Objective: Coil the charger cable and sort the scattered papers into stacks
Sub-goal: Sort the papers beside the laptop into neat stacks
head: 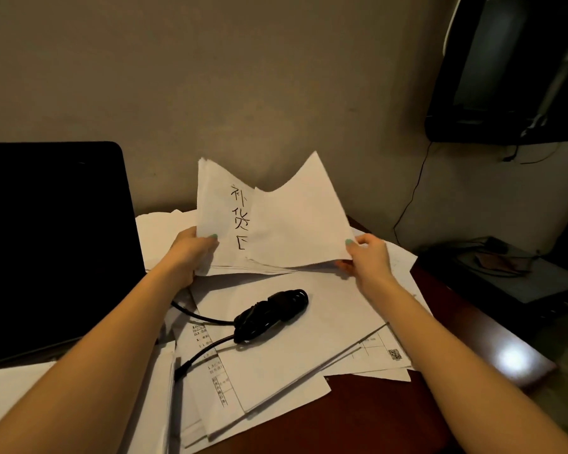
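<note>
A bundle of white papers [276,221] stands raised above the desk, tilted up toward the wall; one sheet bears handwritten black characters. My left hand [191,253] grips its left lower edge, thumb on the front. My right hand [368,253] pinches the right lower corner of the front sheet. Below them the black charger cable [269,314] lies coiled in a tight bundle on loose sheets, with two cable ends running off to the left. More scattered papers [295,358], some printed with tables, cover the desk under the cable.
A black laptop [53,244] stands open at the left. The dark red desk [479,326] ends at the right, beside a low black unit [512,283] with wires. A dark screen [512,70] hangs on the wall at upper right. Another paper stack [10,394] lies at lower left.
</note>
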The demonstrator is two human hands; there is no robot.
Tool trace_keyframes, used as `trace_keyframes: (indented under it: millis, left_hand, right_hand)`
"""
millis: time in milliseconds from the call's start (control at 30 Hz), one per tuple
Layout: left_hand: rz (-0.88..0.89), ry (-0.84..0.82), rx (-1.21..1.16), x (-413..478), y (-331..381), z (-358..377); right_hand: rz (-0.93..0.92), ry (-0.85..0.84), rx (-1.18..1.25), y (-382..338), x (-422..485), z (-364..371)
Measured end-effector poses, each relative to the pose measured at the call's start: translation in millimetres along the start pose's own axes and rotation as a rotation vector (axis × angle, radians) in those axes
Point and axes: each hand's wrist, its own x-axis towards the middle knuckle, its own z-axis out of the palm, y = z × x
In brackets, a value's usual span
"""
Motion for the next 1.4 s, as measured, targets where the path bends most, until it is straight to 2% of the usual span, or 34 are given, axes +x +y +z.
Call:
trace_keyframes:
  millis: [200,333,400,500,633,733,833,933,1000,1067,1167,1233,1400]
  left_hand:
    - [0.031,-0.148,-0.009,-8,3,8]
    - [0.111,-0.215,-0.085,-13,11,11]
    - [0.169,-0.262,-0.144,-17,23,11]
    - [0.225,-0.366,-0.215,-24,42,18]
    - [0.195,-0.496,-0.098,-30,52,29]
    - [0.113,-0.404,-0.041,-24,52,25]
    - [0.003,-0.256,0.071,-18,45,16]
    - [-0.118,-0.202,0.271,-16,32,10]
    - [-0.123,-0.218,0.33,-17,25,11]
    - [-0.001,-0.2,0.263,-18,25,16]
    - [0.186,-0.162,0.066,-22,31,19]
    - [0.267,-0.154,0.02,-24,36,21]
    - [0.451,-0.158,-0.097,-30,46,32]
  right_hand:
    - [-0.074,-0.238,-0.153,-6,-16,17]
    - [-0.191,-0.145,-0.35,-1,-14,17]
    - [-0.146,-0.145,-0.277,-1,-11,17]
    - [0.04,-0.267,-0.053,-9,-10,13]
    - [0.077,-0.373,-0.191,-15,-6,8]
    - [0.102,-0.406,-0.093,-14,-2,6]
    - [0.198,-0.348,0.064,-13,3,2]
    - [0.216,-0.297,-0.014,-19,-3,1]
    - [0.138,-0.295,-0.15,-17,-3,5]
    - [-0.005,-0.262,-0.194,-13,-4,11]
    - [-0.181,-0.17,-0.013,-16,-2,11]
    - [-0.243,-0.1,0.096,-27,-3,7]
    - [-0.435,-0.041,0.174,-44,-12,5]
